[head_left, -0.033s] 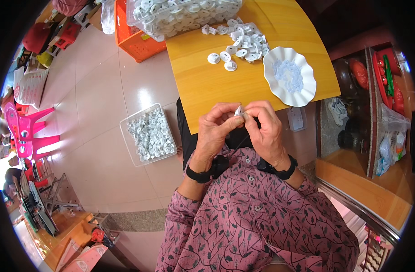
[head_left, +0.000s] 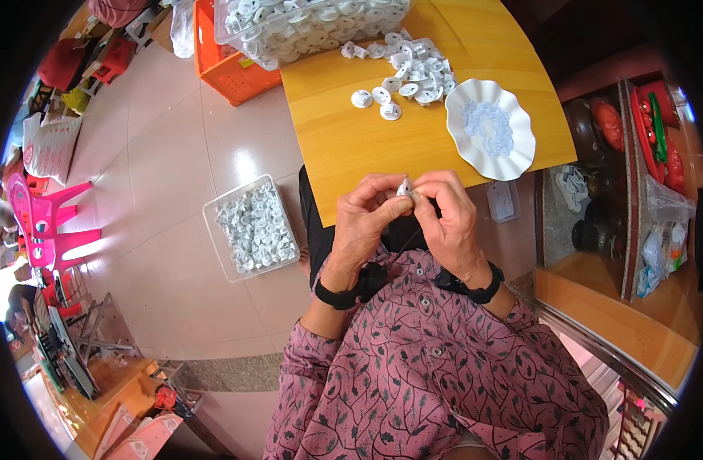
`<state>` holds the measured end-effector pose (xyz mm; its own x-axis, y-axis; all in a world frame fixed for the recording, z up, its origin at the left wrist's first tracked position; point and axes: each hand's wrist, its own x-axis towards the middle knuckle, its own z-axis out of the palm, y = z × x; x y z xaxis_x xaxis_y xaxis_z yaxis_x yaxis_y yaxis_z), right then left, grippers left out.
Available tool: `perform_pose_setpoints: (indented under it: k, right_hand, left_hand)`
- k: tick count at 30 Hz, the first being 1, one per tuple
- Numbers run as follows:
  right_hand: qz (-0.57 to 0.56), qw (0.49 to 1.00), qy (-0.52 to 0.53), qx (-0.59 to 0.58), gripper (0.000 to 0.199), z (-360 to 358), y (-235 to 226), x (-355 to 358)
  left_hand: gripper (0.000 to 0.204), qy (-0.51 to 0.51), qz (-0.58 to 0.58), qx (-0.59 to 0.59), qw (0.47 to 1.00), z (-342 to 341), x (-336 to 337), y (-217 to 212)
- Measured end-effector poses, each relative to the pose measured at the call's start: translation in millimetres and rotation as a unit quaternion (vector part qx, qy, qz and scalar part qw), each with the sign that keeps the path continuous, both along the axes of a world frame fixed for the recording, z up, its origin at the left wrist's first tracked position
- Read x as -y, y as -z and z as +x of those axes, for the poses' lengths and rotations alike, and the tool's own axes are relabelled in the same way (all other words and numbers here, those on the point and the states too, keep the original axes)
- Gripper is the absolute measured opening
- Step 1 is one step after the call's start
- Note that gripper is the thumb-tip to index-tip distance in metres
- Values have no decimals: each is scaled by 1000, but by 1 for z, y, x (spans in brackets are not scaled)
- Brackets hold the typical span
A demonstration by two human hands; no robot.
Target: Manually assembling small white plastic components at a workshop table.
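Just off the near edge of the yellow table, my left hand (head_left: 369, 213) pinches a small white plastic piece (head_left: 404, 187) between thumb and fingers. My right hand (head_left: 449, 218) is closed right beside it, its fingertips meeting at the piece's right side. Whatever those fingertips may hold is too small or hidden to tell. Farther off on the table lies a loose pile of similar white round-based plastic pieces (head_left: 420, 73), with a few lying apart at its near left. To the right, a white wavy-rimmed dish (head_left: 516, 162) holds many small pale translucent bits (head_left: 487, 129).
A clear tub (head_left: 313, 34) full of white pieces stands at the table's far left, beside an orange crate (head_left: 236, 88). Another clear tub (head_left: 227, 264) of such pieces is on the floor at left. Shelves (head_left: 623, 192) stand at right, a pink stool (head_left: 41, 222) far left.
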<state>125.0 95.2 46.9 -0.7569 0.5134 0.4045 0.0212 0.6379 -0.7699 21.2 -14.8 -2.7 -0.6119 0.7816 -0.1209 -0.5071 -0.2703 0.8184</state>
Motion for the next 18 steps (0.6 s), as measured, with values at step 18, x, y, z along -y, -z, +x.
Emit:
perform_pose_setpoints:
  k: [18]
  right_hand:
    - [30, 999, 11, -3, 6, 0, 5, 1]
  left_hand:
    - [31, 2, 18, -67, 998, 0, 2, 2]
